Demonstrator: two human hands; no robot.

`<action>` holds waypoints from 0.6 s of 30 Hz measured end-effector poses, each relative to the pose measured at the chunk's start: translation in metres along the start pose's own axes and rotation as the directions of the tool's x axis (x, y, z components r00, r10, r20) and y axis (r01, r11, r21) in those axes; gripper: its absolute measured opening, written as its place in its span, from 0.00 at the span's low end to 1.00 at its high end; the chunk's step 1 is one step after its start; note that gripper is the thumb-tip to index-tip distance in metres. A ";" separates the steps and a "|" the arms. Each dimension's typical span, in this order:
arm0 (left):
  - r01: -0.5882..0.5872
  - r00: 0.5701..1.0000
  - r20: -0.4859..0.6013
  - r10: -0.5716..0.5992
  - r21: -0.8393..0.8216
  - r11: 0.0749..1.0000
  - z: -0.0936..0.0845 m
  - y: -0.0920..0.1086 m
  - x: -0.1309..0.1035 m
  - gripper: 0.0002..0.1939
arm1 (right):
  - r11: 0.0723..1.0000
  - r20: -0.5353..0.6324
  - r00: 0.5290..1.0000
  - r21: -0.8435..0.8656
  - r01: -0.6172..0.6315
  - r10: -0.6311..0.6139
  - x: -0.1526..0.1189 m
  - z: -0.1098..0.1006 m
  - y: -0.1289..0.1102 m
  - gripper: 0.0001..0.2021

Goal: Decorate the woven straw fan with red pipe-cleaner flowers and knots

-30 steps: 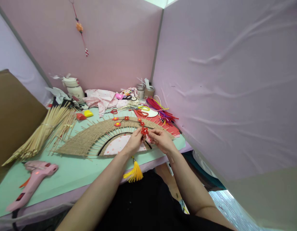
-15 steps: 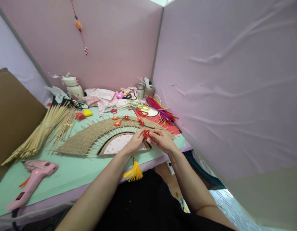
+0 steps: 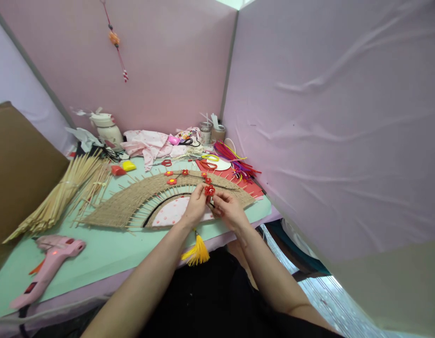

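Observation:
A small red flower is pinched in the fingers of my left hand, above a fan-shaped woven piece. Just below and right of the flower, my right hand has its fingers pressed together; whatever they grip is too small to make out. The woven piece has sticks poking from its edge, a white dotted cloth centre and several red and orange flowers along its upper band. From its lower edge hangs a yellow tassel.
A pink glue gun lies at the front left. Bundled sticks and a cardboard sheet are at the left. Behind stand a bottle, pink cloth and scissors. Coloured pipe cleaners lie at the back right.
The red flower has moved slightly up and left with my left hand. My right hand has shifted left and down, its fingers now below the flower instead of at its side.

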State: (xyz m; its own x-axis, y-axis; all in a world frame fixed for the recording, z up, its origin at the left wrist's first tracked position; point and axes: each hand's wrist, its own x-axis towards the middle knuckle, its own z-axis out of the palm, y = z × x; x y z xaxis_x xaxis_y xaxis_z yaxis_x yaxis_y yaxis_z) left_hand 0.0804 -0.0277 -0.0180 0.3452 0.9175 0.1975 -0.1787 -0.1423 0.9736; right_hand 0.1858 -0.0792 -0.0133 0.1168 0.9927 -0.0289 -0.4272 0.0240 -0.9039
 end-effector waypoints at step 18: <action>-0.085 0.996 0.026 0.082 0.181 0.980 0.000 0.002 -0.003 0.05 | 0.970 -0.107 0.992 0.241 -0.042 0.069 -0.005 0.014 0.009 0.17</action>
State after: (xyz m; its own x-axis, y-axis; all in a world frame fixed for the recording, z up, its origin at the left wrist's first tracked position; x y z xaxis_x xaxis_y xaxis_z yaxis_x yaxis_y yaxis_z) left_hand 0.0795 -0.0307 -0.0170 0.3535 0.8927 0.2794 -0.0376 -0.2849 0.9578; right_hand 0.1688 -0.0818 -0.0151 0.1820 0.9737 -0.1370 -0.6352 0.0101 -0.7723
